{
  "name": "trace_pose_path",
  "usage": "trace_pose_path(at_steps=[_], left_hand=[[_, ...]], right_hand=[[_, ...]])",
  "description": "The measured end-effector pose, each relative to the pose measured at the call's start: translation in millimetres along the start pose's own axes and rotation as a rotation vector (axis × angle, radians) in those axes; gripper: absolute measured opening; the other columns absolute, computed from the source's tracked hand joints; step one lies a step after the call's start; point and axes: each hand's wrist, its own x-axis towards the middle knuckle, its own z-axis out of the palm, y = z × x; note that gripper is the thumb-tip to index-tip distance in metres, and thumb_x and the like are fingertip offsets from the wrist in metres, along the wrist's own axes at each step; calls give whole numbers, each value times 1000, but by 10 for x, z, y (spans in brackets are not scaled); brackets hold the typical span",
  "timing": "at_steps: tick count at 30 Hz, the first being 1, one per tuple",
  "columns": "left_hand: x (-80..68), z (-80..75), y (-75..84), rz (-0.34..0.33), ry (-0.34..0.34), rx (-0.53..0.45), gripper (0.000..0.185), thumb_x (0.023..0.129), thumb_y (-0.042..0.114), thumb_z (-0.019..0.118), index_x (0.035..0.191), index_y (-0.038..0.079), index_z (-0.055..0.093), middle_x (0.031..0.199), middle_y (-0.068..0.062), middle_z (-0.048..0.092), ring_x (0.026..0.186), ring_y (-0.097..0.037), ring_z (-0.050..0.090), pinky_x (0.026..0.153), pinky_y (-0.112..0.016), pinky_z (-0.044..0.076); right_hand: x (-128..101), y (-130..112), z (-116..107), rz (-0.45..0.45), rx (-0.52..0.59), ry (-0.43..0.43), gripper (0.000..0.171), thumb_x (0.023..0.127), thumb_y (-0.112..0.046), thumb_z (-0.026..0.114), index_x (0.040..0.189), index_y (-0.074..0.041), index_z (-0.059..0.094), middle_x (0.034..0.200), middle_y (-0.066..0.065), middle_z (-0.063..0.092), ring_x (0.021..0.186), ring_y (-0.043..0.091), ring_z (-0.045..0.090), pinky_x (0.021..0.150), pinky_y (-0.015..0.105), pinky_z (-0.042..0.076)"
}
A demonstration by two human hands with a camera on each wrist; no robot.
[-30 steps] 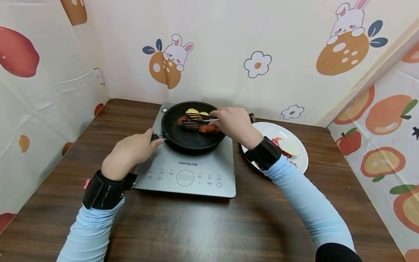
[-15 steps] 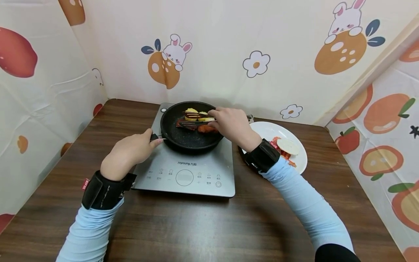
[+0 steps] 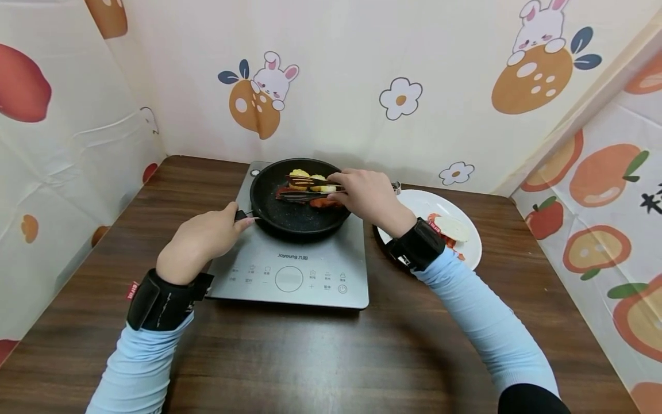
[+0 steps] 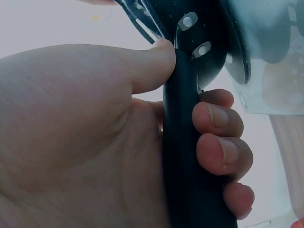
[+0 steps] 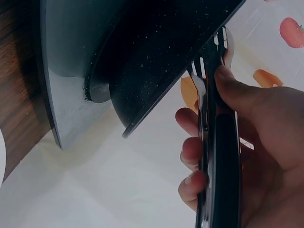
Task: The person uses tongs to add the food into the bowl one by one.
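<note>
Gripping the black pan handle [image 4: 190,156] with thumb and curled fingers, the left hand [image 3: 199,241] steadies the frying pan [image 3: 297,215] on the grey induction cooker [image 3: 289,270]. Opposite, the right hand [image 3: 364,195] squeezes a pair of tongs [image 3: 305,190] over the pan, their tips pinching a yellow food piece [image 3: 310,183] above reddish pieces [image 3: 323,202]. Just right of the cooker, a white plate [image 3: 465,253] with more food sits on the wooden table [image 3: 310,356].
</note>
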Motion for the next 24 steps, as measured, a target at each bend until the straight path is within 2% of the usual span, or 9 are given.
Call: trace_pose_path(at_steps=[9, 16, 19, 24], left_hand=[[1, -5, 4, 0, -3, -4, 75, 111, 48, 29, 160, -6, 14, 150, -39, 41, 126, -52, 55, 90, -62, 51], [2, -4, 6, 8, -7, -4, 74, 111, 47, 29, 160, -6, 14, 149, -40, 43, 121, -49, 59, 84, -58, 52], [-1, -10, 6, 10, -8, -2, 74, 111, 47, 29, 160, -6, 14, 147, -40, 44, 115, -46, 62, 79, -54, 53], [-3, -17, 7, 5, -13, -4, 74, 111, 47, 29, 160, -7, 14, 148, -40, 43, 120, -49, 60, 83, -58, 53]], right_hand=[[-21, 76, -27, 29, -4, -23, 48, 98, -46, 66, 136, -16, 66, 128, 3, 72, 104, 26, 72, 71, 43, 56], [-107, 133, -112, 95, 31, -95, 52, 102, -51, 58, 141, -17, 60, 139, 4, 66, 119, 27, 67, 84, 47, 56], [-163, 160, -168, 119, 25, -105, 51, 101, -49, 57, 141, -18, 61, 137, 3, 67, 116, 26, 68, 80, 46, 56], [-273, 238, -242, 152, 35, -81, 50, 97, -44, 56, 140, -21, 62, 133, 3, 69, 106, 28, 70, 71, 44, 55]])
